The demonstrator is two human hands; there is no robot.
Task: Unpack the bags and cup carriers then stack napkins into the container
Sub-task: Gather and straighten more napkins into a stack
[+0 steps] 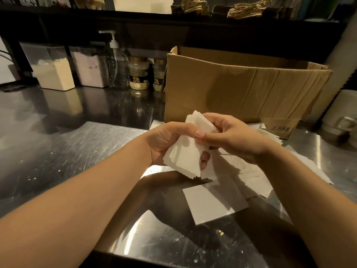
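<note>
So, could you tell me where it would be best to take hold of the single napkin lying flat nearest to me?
Probably at the single napkin's near corner, coming from the right with the right hand. It lies flat on the steel counter apart from the pile, so a corner likely needs lifting before pinching.

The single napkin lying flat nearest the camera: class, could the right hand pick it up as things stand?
Probably not yet. The right hand and left hand both grip the napkin stack. The single napkin lies uncovered on the steel counter, so once freed, the way looks open.
</note>
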